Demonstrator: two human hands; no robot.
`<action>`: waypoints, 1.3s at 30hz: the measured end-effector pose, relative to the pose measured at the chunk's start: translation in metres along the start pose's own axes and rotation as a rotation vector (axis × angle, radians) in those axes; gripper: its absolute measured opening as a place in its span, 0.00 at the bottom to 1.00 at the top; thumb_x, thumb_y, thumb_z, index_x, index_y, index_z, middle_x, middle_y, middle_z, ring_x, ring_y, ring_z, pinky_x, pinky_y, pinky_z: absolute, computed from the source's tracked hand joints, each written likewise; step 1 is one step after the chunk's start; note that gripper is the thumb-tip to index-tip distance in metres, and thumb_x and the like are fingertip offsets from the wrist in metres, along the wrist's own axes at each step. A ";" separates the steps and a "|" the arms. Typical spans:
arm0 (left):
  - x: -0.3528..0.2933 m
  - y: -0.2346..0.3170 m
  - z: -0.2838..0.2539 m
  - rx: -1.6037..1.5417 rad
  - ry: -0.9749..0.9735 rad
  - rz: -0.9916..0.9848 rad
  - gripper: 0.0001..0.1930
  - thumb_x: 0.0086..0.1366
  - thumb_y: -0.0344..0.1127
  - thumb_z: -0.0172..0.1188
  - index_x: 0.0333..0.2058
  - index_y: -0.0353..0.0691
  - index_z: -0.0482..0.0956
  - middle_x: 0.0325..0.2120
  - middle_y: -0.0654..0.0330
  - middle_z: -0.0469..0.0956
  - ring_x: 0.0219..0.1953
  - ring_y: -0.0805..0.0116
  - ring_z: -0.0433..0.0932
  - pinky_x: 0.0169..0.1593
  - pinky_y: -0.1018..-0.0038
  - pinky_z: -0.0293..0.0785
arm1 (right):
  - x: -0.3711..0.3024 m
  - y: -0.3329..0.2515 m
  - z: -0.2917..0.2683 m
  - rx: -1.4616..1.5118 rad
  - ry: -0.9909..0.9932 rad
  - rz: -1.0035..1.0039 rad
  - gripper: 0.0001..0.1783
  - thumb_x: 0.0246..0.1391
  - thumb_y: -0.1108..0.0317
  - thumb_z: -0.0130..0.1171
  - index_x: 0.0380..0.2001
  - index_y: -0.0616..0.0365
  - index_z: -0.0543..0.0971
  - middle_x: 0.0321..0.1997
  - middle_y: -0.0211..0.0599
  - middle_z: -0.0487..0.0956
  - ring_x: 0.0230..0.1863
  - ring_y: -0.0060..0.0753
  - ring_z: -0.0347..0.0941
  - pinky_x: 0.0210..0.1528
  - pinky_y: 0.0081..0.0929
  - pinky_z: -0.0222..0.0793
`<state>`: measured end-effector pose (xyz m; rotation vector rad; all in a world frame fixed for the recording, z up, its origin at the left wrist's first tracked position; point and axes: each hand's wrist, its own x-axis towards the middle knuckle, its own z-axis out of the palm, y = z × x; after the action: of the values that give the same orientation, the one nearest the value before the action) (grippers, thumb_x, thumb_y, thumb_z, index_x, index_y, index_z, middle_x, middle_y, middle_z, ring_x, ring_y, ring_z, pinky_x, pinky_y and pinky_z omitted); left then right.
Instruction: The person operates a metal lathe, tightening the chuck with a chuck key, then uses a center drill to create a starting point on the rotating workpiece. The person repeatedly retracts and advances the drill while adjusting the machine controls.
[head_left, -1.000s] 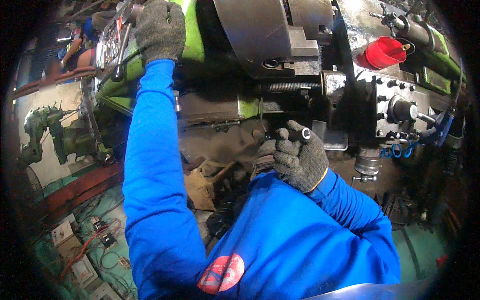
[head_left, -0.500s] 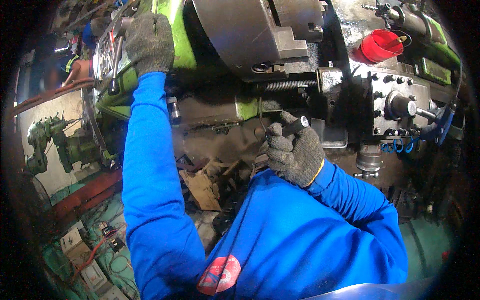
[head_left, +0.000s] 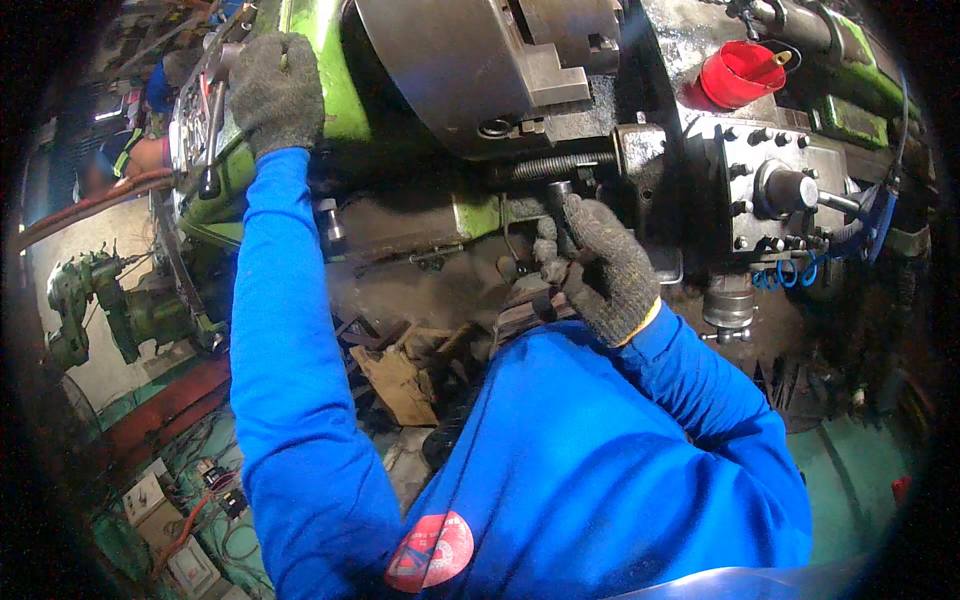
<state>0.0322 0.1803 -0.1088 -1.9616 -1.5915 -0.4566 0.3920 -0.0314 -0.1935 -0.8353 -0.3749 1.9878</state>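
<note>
My left hand (head_left: 277,95), in a dark grey knit glove, rests at the far left on the green lathe headstock (head_left: 340,90), beside a lever (head_left: 212,150). Its fingers look curled, but what they grip is hidden beneath the hand. Close in front of my body, my right hand (head_left: 612,268) wears a matching glove with a yellow cuff edge. Its fingers are closed around a dark cylindrical handle (head_left: 562,205), whose end sticks up past them. Beyond my hands stands the large steel chuck (head_left: 440,70) with a stepped jaw (head_left: 560,85).
A red bucket (head_left: 735,80) with a brush handle stands on the machine at the far right, behind the bolted tool post (head_left: 770,180). A threaded screw (head_left: 555,165) crosses below the chuck. Torn cardboard (head_left: 395,385) and scraps lie below. Cables and boxes (head_left: 160,500) are at lower left.
My right hand has tilted, so the handle now points away from me, with its end up. The left hand stays on the headstock. The whole view has shifted slightly.
</note>
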 end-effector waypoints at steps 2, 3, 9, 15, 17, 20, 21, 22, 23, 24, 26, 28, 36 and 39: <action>0.001 0.002 -0.001 0.008 0.001 -0.017 0.15 0.71 0.46 0.57 0.40 0.41 0.84 0.43 0.50 0.84 0.48 0.46 0.80 0.55 0.55 0.74 | 0.002 -0.012 -0.001 -0.256 0.062 -0.020 0.22 0.67 0.68 0.58 0.62 0.60 0.74 0.47 0.36 0.80 0.48 0.26 0.77 0.52 0.26 0.76; 0.001 0.002 0.001 0.005 0.024 0.000 0.14 0.70 0.46 0.57 0.39 0.42 0.83 0.42 0.51 0.83 0.47 0.46 0.80 0.54 0.55 0.74 | 0.002 -0.014 -0.002 -0.457 0.106 -0.075 0.24 0.65 0.69 0.59 0.63 0.60 0.74 0.49 0.36 0.80 0.49 0.25 0.77 0.53 0.26 0.76; 0.003 0.001 0.003 -0.015 0.044 0.032 0.13 0.68 0.45 0.56 0.37 0.42 0.82 0.40 0.52 0.82 0.46 0.47 0.79 0.51 0.53 0.74 | -0.013 -0.023 0.001 -0.546 0.055 -0.099 0.23 0.55 0.75 0.69 0.56 0.58 0.81 0.50 0.34 0.84 0.53 0.27 0.78 0.59 0.30 0.74; 0.004 0.010 -0.005 0.023 0.025 0.063 0.13 0.68 0.43 0.56 0.37 0.41 0.83 0.39 0.50 0.82 0.45 0.45 0.79 0.51 0.54 0.73 | -0.019 -0.006 -0.006 -0.757 0.031 -0.287 0.24 0.49 0.75 0.73 0.51 0.55 0.83 0.50 0.36 0.84 0.53 0.29 0.78 0.60 0.30 0.74; 0.003 0.001 0.004 0.032 0.051 0.059 0.13 0.68 0.43 0.56 0.36 0.40 0.83 0.38 0.50 0.83 0.44 0.45 0.79 0.51 0.54 0.73 | -0.021 -0.004 -0.001 -0.687 0.040 -0.268 0.22 0.47 0.74 0.74 0.48 0.56 0.83 0.48 0.37 0.82 0.52 0.33 0.79 0.58 0.31 0.74; 0.003 -0.012 0.007 -0.129 0.113 0.066 0.12 0.66 0.41 0.60 0.34 0.39 0.84 0.36 0.49 0.84 0.39 0.46 0.81 0.47 0.55 0.75 | -0.022 0.003 -0.003 -0.709 0.037 -0.334 0.22 0.47 0.73 0.75 0.47 0.56 0.82 0.49 0.38 0.81 0.53 0.33 0.77 0.57 0.31 0.74; -0.003 -0.025 0.019 -0.182 0.098 0.010 0.10 0.65 0.39 0.61 0.34 0.40 0.85 0.35 0.50 0.84 0.38 0.49 0.81 0.45 0.57 0.76 | -0.026 -0.002 0.000 -0.743 0.067 -0.296 0.24 0.47 0.72 0.75 0.49 0.55 0.80 0.51 0.37 0.80 0.54 0.34 0.77 0.58 0.32 0.74; -0.004 -0.024 0.020 -0.126 0.077 -0.021 0.09 0.64 0.38 0.61 0.34 0.39 0.85 0.33 0.50 0.84 0.36 0.49 0.81 0.42 0.57 0.76 | -0.028 -0.002 -0.004 -0.769 0.057 -0.393 0.27 0.48 0.72 0.75 0.53 0.55 0.79 0.53 0.39 0.80 0.57 0.36 0.77 0.61 0.33 0.73; -0.003 -0.024 0.011 -0.164 -0.018 -0.034 0.08 0.65 0.37 0.60 0.34 0.40 0.84 0.33 0.50 0.84 0.36 0.49 0.81 0.40 0.56 0.75 | -0.034 -0.010 -0.001 -0.697 0.014 -0.420 0.31 0.51 0.69 0.74 0.59 0.55 0.77 0.59 0.43 0.79 0.62 0.40 0.76 0.65 0.35 0.71; -0.008 -0.017 0.008 -0.268 0.059 -0.048 0.09 0.67 0.37 0.59 0.35 0.39 0.84 0.33 0.50 0.83 0.36 0.49 0.81 0.39 0.56 0.75 | -0.037 -0.011 -0.002 -0.775 -0.012 -0.418 0.34 0.55 0.67 0.72 0.65 0.55 0.74 0.65 0.46 0.76 0.66 0.44 0.74 0.68 0.37 0.69; -0.007 -0.019 0.008 0.022 0.085 0.200 0.10 0.70 0.38 0.57 0.40 0.38 0.82 0.37 0.46 0.82 0.41 0.46 0.81 0.43 0.52 0.75 | -0.049 -0.022 0.000 -0.826 -0.072 -0.437 0.34 0.58 0.64 0.69 0.67 0.54 0.73 0.66 0.48 0.76 0.67 0.47 0.73 0.70 0.38 0.66; -0.012 -0.013 0.014 0.048 0.049 0.140 0.12 0.72 0.39 0.55 0.43 0.37 0.80 0.41 0.44 0.81 0.44 0.42 0.79 0.48 0.50 0.74 | -0.052 -0.037 0.002 -0.969 -0.144 -0.547 0.31 0.60 0.64 0.66 0.66 0.54 0.74 0.59 0.50 0.79 0.61 0.52 0.76 0.63 0.41 0.71; 0.000 0.006 0.002 -0.161 0.075 -0.104 0.15 0.75 0.41 0.51 0.38 0.32 0.77 0.40 0.40 0.78 0.45 0.37 0.76 0.51 0.49 0.71 | -0.091 -0.231 -0.003 -1.413 0.065 -1.385 0.26 0.48 0.75 0.69 0.54 0.57 0.81 0.43 0.42 0.83 0.41 0.47 0.80 0.48 0.40 0.77; 0.001 0.014 -0.008 -0.177 0.095 -0.123 0.15 0.74 0.39 0.52 0.37 0.31 0.77 0.39 0.41 0.78 0.45 0.39 0.77 0.51 0.50 0.72 | -0.104 -0.361 -0.009 -1.620 0.681 -1.860 0.23 0.51 0.81 0.64 0.52 0.59 0.79 0.37 0.36 0.83 0.39 0.33 0.82 0.43 0.31 0.79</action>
<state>0.0463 0.1747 -0.1052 -1.9446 -1.6660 -0.7520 0.6643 0.0724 0.0437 -1.1361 -1.5592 -0.6369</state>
